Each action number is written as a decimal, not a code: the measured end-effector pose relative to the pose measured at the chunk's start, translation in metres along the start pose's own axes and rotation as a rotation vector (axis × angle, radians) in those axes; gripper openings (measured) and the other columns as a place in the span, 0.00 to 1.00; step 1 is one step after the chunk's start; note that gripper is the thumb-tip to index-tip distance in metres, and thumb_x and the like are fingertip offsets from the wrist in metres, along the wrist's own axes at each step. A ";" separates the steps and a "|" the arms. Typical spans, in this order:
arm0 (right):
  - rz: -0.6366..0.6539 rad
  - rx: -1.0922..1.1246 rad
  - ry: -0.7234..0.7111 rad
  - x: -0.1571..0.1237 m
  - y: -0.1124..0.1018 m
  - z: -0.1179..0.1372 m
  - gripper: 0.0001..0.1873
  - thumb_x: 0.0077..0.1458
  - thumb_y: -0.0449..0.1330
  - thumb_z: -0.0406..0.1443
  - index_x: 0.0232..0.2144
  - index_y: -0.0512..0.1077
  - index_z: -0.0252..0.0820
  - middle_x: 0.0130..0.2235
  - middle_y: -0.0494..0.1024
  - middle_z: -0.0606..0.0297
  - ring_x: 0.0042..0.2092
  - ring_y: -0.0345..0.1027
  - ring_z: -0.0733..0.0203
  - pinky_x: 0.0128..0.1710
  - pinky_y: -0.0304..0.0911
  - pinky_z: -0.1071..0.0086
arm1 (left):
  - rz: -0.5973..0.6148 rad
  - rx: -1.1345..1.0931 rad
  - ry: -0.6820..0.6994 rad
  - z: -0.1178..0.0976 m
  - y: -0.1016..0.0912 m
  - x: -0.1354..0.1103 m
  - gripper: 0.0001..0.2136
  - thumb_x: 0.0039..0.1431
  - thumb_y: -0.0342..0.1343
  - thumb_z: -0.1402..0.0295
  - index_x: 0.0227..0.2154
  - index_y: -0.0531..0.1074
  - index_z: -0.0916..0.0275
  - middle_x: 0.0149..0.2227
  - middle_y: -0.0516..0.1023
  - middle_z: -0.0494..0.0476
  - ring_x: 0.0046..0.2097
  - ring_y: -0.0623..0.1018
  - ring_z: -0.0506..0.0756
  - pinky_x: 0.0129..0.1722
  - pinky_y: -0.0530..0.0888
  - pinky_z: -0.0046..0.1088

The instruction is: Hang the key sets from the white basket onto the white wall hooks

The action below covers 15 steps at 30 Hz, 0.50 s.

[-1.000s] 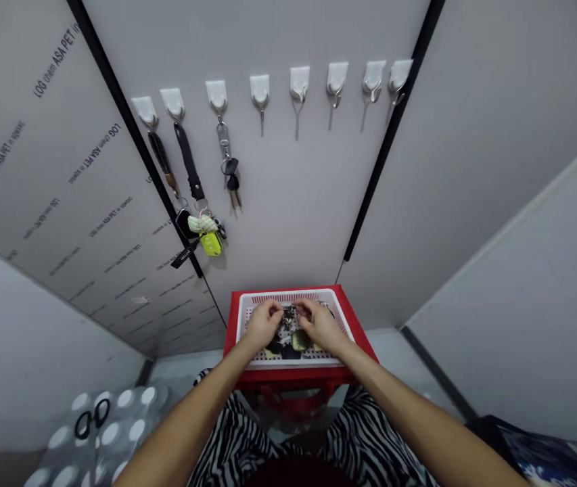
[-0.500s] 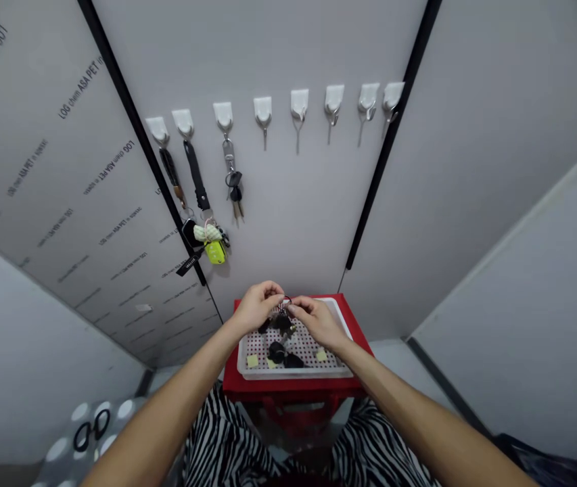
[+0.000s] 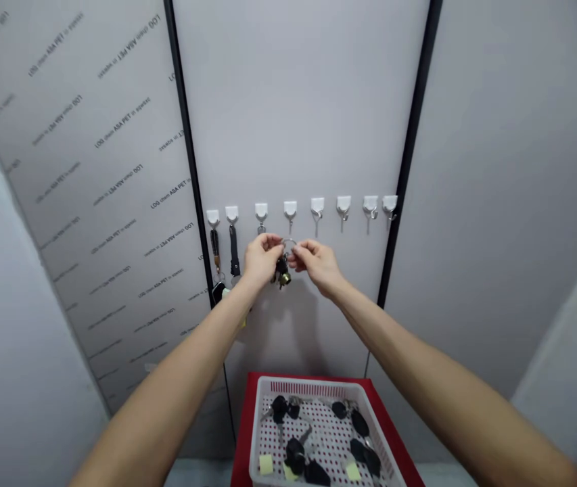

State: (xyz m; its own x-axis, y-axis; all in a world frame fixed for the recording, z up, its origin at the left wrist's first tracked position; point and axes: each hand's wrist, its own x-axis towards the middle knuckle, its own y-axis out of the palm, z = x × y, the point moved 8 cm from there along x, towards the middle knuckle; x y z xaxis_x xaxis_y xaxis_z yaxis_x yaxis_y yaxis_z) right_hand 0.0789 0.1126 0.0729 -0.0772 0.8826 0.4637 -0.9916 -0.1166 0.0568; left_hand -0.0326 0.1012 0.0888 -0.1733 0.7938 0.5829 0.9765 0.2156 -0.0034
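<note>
Both hands hold one key ring (image 3: 289, 241) up near the wall, just below the fourth white hook (image 3: 291, 208) from the left. My left hand (image 3: 264, 258) pinches the ring's left side between thumb and fingers. On its right side, my right hand (image 3: 317, 262) grips the same ring. A small bunch of keys (image 3: 283, 276), dark with a brass-coloured piece, dangles below the ring between the hands. Behind my left hand, the third hook (image 3: 261, 211) carries a key chain that is mostly hidden.
A dark strap (image 3: 234, 251) and a braided strap (image 3: 215, 249) with keys hang from the two leftmost hooks. More white hooks (image 3: 343, 204) run to the right. Below, a white basket (image 3: 313, 388) with several black keys and yellow paper squares stands on a red surface (image 3: 244, 439).
Both hands have risen from over the basket to the wall by the hooks, bringing the key ring with them. The view has tilted up, so hooks and basket sit lower.
</note>
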 end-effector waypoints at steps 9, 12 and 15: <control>-0.123 0.007 0.068 0.041 -0.006 0.007 0.04 0.43 0.49 0.30 0.18 0.58 0.37 0.15 0.65 0.72 0.16 0.58 0.75 0.14 0.53 0.81 | -0.031 0.256 0.120 -0.018 0.011 0.036 0.10 0.39 0.47 0.79 0.27 0.69 0.66 0.30 0.72 0.56 0.32 0.69 0.49 0.37 0.64 0.27; -0.111 -0.041 0.125 0.041 -0.010 -0.002 0.02 0.42 0.49 0.30 0.21 0.60 0.37 0.16 0.66 0.71 0.16 0.58 0.75 0.14 0.53 0.81 | -0.055 0.294 0.134 -0.014 0.005 0.023 0.11 0.39 0.47 0.78 0.29 0.68 0.66 0.31 0.72 0.55 0.32 0.69 0.49 0.37 0.64 0.27; -0.144 -0.105 0.100 0.026 -0.025 -0.015 0.07 0.41 0.49 0.30 0.28 0.61 0.37 0.20 0.67 0.70 0.17 0.59 0.75 0.16 0.53 0.80 | -0.031 0.282 0.121 0.006 -0.004 -0.008 0.10 0.40 0.47 0.77 0.29 0.68 0.65 0.30 0.71 0.54 0.32 0.69 0.48 0.36 0.65 0.25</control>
State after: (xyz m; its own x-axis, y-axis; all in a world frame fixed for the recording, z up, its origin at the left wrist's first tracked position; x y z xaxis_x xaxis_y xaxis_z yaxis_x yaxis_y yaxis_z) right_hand 0.1006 0.1451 0.0701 0.0618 0.9283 0.3666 -0.9981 0.0580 0.0214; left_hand -0.0356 0.0977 0.0790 -0.1691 0.7146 0.6788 0.8941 0.4010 -0.1994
